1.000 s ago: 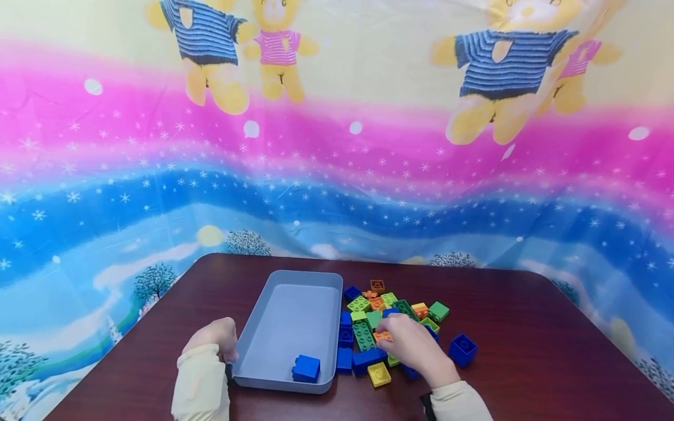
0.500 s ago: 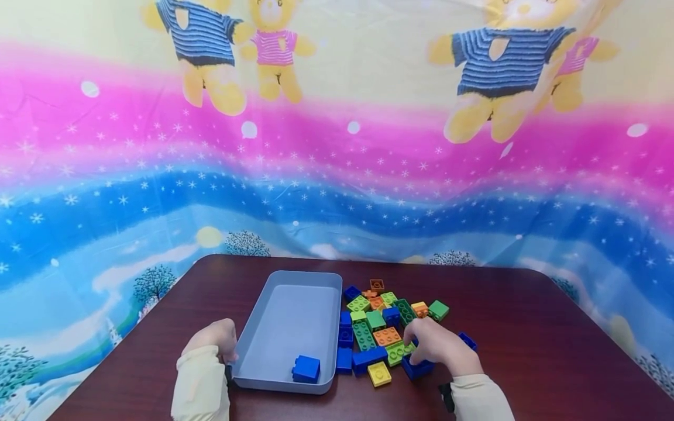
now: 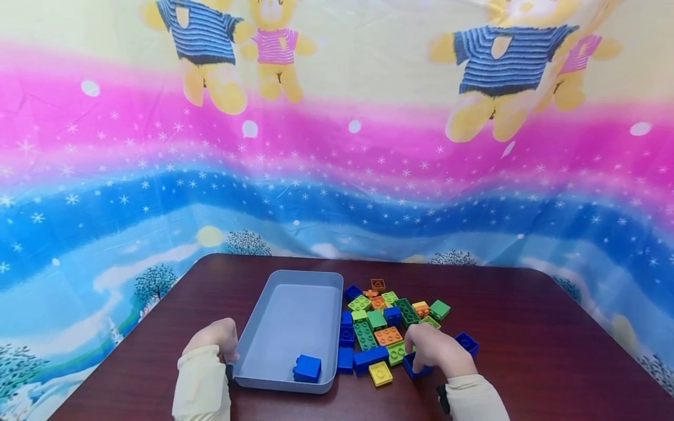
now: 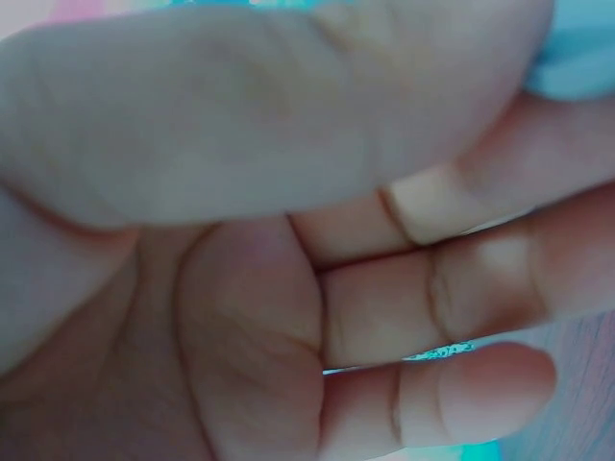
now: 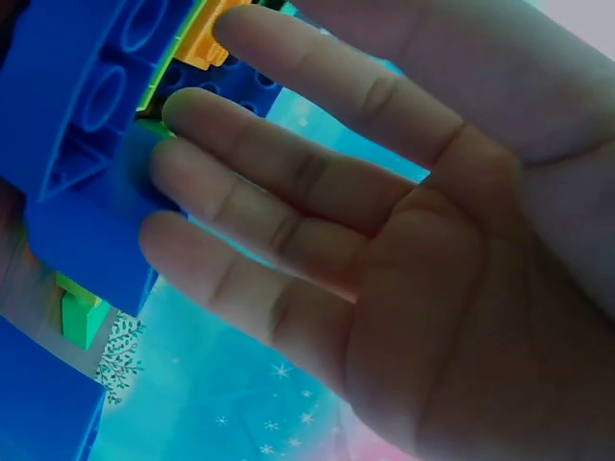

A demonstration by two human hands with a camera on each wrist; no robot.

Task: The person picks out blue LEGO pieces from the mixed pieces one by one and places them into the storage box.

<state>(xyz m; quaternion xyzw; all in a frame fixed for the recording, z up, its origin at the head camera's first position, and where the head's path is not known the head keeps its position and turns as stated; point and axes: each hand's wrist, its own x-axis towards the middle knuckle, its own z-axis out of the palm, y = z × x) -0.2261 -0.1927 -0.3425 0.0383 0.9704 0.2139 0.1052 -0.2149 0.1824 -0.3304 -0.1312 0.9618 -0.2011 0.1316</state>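
My left hand [image 3: 217, 339] holds the left wall of a grey tray [image 3: 286, 316]; in the left wrist view the tray's edge [image 4: 581, 72] shows between thumb and forefinger. Inside the tray's near right corner lies one blue brick [image 3: 307, 369]. To the right of the tray my right hand [image 3: 439, 351] reaches down over a hollow-side-up blue brick [image 3: 409, 366], partly covered by the fingers. The right wrist view shows nearly straight fingers [image 5: 259, 173] with their tips right at blue bricks [image 5: 106, 235], the thumb largely out of sight.
A pile of toy bricks hugs the tray's right side: a green one [image 3: 364, 335], an orange one [image 3: 388, 335], a long blue one [image 3: 371, 359], a yellow one [image 3: 380, 373] and several more. Another blue brick [image 3: 466, 344] lies right of my hand. A printed curtain [image 3: 337, 175] hangs behind the table.
My right hand has moved right and nearer from the pile's middle to the blue brick at its near right side. The rightmost blue brick has shifted. My left hand stays on the tray.
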